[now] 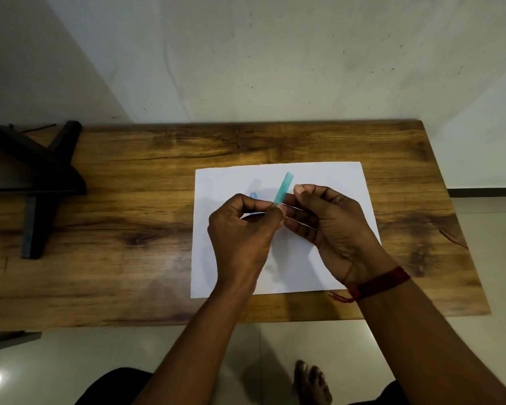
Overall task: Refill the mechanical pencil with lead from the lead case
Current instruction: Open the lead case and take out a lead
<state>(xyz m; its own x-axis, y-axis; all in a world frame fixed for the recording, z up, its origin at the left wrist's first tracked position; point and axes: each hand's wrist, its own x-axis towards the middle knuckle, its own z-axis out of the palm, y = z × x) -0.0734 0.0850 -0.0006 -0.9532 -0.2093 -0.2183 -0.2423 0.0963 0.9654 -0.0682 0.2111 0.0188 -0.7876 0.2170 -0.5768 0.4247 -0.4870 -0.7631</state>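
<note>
One view only, from the head. A slim teal translucent plastic lead case (284, 187) is pinched at its lower end by the left hand (243, 229) and tilted up over a white paper sheet (333, 176) on a brown wooden table (129, 200). The right hand (330, 226) is curled, thumb and forefinger just beside the case; whether anything is pinched there can't be told. A blue tip, likely the mechanical pencil (254, 196), is seen on the sheet behind the left hand. Early days, probably: no lead loaded yet.
</note>
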